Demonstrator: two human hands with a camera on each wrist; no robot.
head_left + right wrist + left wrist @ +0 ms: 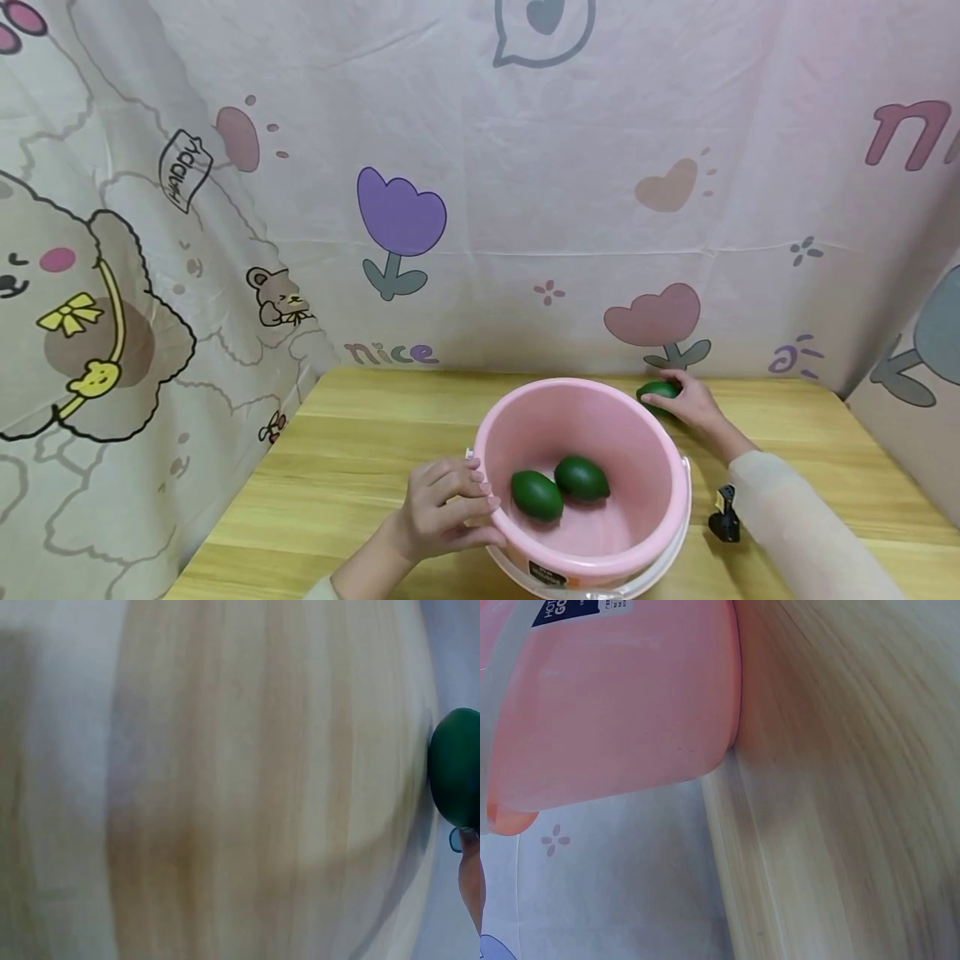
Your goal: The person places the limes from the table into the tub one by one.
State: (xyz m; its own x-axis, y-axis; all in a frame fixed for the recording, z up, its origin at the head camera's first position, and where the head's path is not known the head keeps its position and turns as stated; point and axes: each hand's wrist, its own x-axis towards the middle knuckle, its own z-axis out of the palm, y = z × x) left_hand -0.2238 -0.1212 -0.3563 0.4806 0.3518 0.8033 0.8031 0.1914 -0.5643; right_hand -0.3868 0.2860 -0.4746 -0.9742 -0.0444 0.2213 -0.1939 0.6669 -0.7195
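A pink bucket (577,558) stands on the table, its opening facing up. Two dark green limes (537,497) lie side by side on its floor. My left hand (447,507) grips the bucket's left rim, with fingertips at the edge and the thumb lower down. Behind the bucket, to the right, my right hand (693,406) holds a third lime (658,397) between thumb and fingers, near the table's back edge. In the right wrist view, this lime (457,766) shows at the right edge with a fingertip against it. The left wrist view shows the bucket's side (622,712).
A small black object (724,515) with a yellowish patch stands right of the bucket, beside the right sleeve. The bucket's white handle (678,542) hangs down along its front and right. A printed cloth (525,208) hangs behind the wooden table (360,442).
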